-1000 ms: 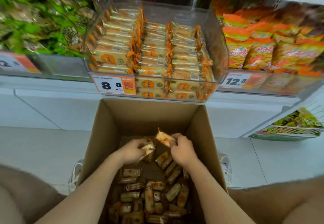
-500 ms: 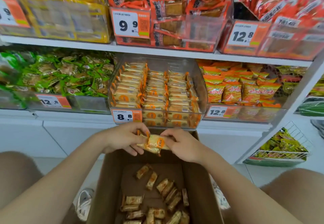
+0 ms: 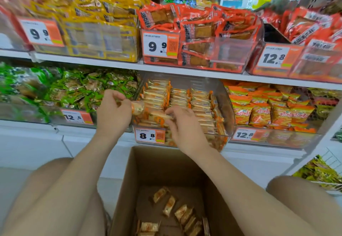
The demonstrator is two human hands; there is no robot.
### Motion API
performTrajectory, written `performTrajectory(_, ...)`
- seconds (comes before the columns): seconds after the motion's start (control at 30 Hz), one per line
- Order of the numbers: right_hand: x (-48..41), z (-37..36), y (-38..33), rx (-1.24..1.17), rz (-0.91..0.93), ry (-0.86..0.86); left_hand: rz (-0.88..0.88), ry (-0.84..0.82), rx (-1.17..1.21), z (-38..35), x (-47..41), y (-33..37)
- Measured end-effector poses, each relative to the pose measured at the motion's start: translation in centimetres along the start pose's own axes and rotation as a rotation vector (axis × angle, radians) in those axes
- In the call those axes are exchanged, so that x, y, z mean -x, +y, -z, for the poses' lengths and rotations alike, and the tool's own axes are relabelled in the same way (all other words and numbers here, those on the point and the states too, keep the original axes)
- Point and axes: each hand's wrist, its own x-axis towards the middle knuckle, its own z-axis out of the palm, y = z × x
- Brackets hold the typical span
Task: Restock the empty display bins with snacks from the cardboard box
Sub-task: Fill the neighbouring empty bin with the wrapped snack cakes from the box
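Arms [image 3: 83,171] stretched over cardboard box [image 3: 162,165], left hand [image 3: 113,114] and right hand [image 3: 185,124] pinching snack packets [image 3: 137,107] at bin [image 3: 224,110].

I'm looking at two white shelves. The upper shelf [image 3: 111,63] carries a clear bin of yellow packs [image 3: 103,45], a bin of orange-red packs [image 3: 218,54] beside it, and a third bin [image 3: 277,69] far right. The lower shelf [image 3: 259,151] holds a bin of green-wrapped snacks [image 3: 55,113], a middle bin of wrapped cakes [image 3: 227,117] and a bin of orange bags [image 3: 277,139], side by side. An open cardboard box [image 3: 125,189] stands on the pale floor [image 3: 16,184].
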Motion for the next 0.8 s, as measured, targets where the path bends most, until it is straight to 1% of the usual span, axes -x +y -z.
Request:
performTrajectory(0.13,-1.8,-2.3,-0.7,0.113,0.071,-0.009,-0.014,0.056,0.027,-0.6,-0.4,0.5)
performTrajectory(0.2,-2.3,-2.9,-0.6,0.14,0.113,-0.012,-0.059,0.095,0.014,-0.4,-0.8,0.4)
performTrajectory(0.27,-2.3,-3.2,-0.7,0.156,0.118,-0.024,-0.086,0.12,0.007,-0.1,-1.0,0.5)
performTrajectory(0.37,-2.6,-3.4,-0.9,0.132,0.1,-0.073,-0.061,0.099,0.047,0.0,-0.9,0.9)
performTrajectory(0.53,-3.8,-1.4,-0.5,0.101,0.101,-0.25,-0.08,0.029,0.101,0.0,-0.3,1.1)
performTrajectory(0.57,-4.0,-0.8,-0.5,0.066,0.079,-0.264,-0.084,-0.009,0.117,-0.2,-0.1,1.2)
performTrajectory(0.63,-4.0,0.1,-0.7,-0.06,0.036,-0.225,-0.083,-0.108,0.128,-0.5,0.3,1.3)
performTrajectory(0.7,-3.8,0.8,-0.7,-0.249,0.007,-0.184,-0.076,-0.188,0.149,-0.7,0.7,1.6)
performTrajectory(0.8,-3.2,1.5,-0.6,-0.504,-0.021,-0.162,-0.037,-0.263,0.197,-0.9,0.7,1.7)
